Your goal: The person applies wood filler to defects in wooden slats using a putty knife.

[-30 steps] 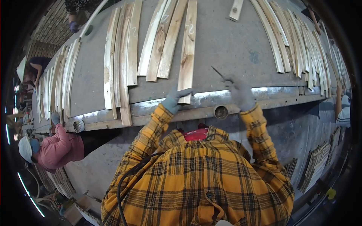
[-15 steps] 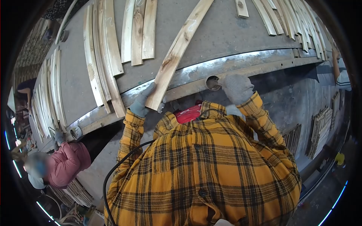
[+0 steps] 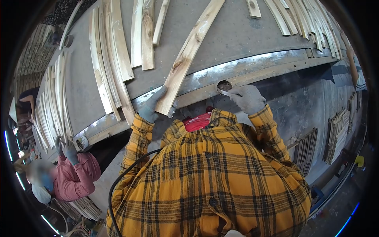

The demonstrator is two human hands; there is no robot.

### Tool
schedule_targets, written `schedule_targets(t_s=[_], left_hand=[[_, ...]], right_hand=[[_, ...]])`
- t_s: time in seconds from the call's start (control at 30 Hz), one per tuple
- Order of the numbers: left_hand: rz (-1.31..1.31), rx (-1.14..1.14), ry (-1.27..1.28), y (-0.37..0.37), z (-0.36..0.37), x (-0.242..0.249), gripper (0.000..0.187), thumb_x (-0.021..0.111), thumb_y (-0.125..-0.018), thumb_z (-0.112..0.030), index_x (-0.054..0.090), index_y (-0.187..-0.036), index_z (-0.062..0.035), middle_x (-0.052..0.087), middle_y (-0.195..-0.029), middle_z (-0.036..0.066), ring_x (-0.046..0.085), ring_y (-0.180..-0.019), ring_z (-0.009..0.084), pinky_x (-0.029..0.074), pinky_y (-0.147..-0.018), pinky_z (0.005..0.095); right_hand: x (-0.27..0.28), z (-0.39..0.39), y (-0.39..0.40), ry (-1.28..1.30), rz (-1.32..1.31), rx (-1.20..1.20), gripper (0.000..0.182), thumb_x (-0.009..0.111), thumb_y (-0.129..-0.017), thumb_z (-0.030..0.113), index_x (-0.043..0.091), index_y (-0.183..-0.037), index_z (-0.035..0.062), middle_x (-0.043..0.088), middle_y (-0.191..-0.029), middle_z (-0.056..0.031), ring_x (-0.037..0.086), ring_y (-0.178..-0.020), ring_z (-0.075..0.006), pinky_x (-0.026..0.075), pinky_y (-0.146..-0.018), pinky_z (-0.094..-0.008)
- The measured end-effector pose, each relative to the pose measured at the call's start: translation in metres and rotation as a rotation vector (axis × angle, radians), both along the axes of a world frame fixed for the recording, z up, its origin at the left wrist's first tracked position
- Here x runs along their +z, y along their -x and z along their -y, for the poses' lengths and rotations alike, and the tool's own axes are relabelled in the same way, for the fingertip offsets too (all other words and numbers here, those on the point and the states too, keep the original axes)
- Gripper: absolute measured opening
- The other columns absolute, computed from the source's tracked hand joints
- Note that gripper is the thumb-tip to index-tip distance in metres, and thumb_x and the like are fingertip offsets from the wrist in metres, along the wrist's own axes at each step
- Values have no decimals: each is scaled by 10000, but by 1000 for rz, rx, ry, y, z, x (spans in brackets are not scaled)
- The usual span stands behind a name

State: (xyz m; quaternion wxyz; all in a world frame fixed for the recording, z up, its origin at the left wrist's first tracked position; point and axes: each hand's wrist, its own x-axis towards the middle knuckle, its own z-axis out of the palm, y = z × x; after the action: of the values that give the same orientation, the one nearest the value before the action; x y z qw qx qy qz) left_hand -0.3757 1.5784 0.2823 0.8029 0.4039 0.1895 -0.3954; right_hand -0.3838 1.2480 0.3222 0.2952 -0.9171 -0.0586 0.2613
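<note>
A long wooden board with dark knots lies slanted across the grey table, its near end sticking out past the metal edge. My left hand, in a grey glove, grips that near end from the left side. At the table edge, a small round can with brown contents stands beside my gloved right hand. Between the fingers of that hand is a thin, light-coloured tool, its tip at the can's rim.
More boards lie on the table at left, top centre and far right. A co-worker in pink is at lower left, near another can. Stacked slats stand at right.
My right hand has turned, and the thin tool now shows in it. One board at top centre has shifted away from the table edge. The co-worker's hands have moved.
</note>
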Motion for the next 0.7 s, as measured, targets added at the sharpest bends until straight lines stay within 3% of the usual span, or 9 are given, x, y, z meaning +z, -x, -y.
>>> schedule_targets(t_s=[0.03,0.1,0.2,0.27,0.33,0.37,0.43,0.57,0.7], left_hand=[[6,-1,0,1,-3,0,501,559,-876,-427,486,-1052,37,611,-706,158,607,-495,206,525,-420,280],[31,-24,-8,0,-4,-3,525,517,-892,-453,480,-1080,35,599,-728,161,612,-520,201,525,-400,277],[12,-34,-21,-9,19,3,532,513,-892,-460,483,-1078,37,596,-719,160,602,-494,207,521,-400,280],[25,-20,-36,-7,21,11,543,485,-901,-477,487,-1079,37,593,-711,160,590,-474,209,505,-387,284],[50,-13,-52,-3,15,18,559,455,-910,-496,489,-1081,36,591,-711,160,588,-475,206,487,-370,286],[49,-9,-42,-1,14,17,579,425,-917,-513,486,-1086,37,589,-710,162,589,-479,207,477,-362,288],[47,-1,-27,-1,15,20,585,421,-918,-517,482,-1095,38,589,-711,164,590,-478,208,481,-362,287],[41,0,56,-1,13,17,598,404,-923,-522,463,-1134,34,589,-714,175,599,-474,199,490,-345,271],[29,60,78,-2,19,27,591,391,-930,-512,458,-1149,33,586,-704,181,598,-463,190,490,-335,256]], right_hand=[[3,-1,1,0,6,-1,205,535,-844,220,695,-899,104,639,-712,-110,614,-603,-243,494,-599,-346],[23,0,-6,-84,-295,-304,256,627,-821,157,676,-1055,67,630,-698,-47,545,-538,-93,442,-488,-243],[9,25,-26,-332,-151,-469,233,631,-829,127,681,-1048,66,598,-685,9,479,-528,-11,398,-449,-175],[10,23,-44,-271,23,-377,251,631,-830,146,674,-1067,77,629,-709,-39,515,-526,-71,432,-488,-214],[-8,12,-68,-30,478,-227,274,641,-818,167,671,-1090,149,652,-778,-70,558,-555,-149,459,-546,-251],[-19,9,-81,-37,485,-221,274,641,-818,167,671,-1090,149,652,-778,-70,558,-555,-149,459,-546,-251],[-40,3,-105,-18,610,-132,285,601,-840,270,631,-1123,285,625,-793,-81,612,-671,-287,484,-570,-389],[-52,-8,-125,116,636,-22,313,587,-847,270,593,-1158,294,611,-821,-61,624,-722,-266,505,-611,-379],[-74,0,-127,283,831,-1,279,636,-772,158,659,-1040,235,613,-845,-2,607,-680,-202,494,-598,-325]])
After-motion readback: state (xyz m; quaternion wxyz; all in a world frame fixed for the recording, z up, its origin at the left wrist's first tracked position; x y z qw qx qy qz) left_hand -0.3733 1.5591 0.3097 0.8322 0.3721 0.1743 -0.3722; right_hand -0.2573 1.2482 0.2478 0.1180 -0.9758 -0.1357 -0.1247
